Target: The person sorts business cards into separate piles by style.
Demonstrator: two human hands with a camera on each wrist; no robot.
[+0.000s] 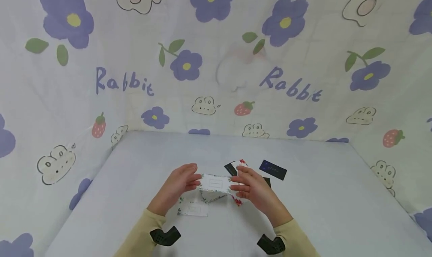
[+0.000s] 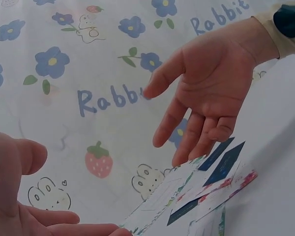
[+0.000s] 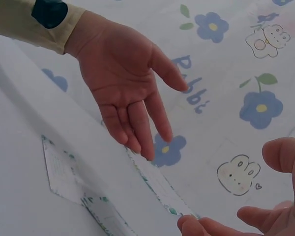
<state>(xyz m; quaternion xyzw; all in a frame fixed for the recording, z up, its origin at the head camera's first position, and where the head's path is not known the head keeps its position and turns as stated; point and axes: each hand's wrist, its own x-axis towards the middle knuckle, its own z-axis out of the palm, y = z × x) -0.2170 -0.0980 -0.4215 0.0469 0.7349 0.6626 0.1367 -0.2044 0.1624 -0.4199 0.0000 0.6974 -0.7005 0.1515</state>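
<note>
Two hands face each other above the desk (image 1: 320, 200), the left hand (image 1: 176, 187) beside one short end of a leaf-bordered white card (image 1: 216, 183), the right hand (image 1: 261, 192) beside the other. The fingers of both are extended, curled round nothing; whether any tip brushes the card, I cannot tell. That card sits in the middle, seemingly on top of a leaf-edged support card (image 1: 214, 196) that shows under its near edge — how the two meet is hidden. A loose white card (image 1: 194, 209) lies toward the lower left, a red-flowered card (image 1: 237, 201) is partly covered by the right hand, and a dark blue card (image 1: 273, 170) lies apart, farther off to the right.

Collapse looks like the main risk, since thin card probably gives little grip or stiffness. A fingertip catching one end could slide the upper piece off or splay whatever carries it. Uneven hand movement might tip it sideways — and a low sweep on the right could push the flowered card into the support.
</note>
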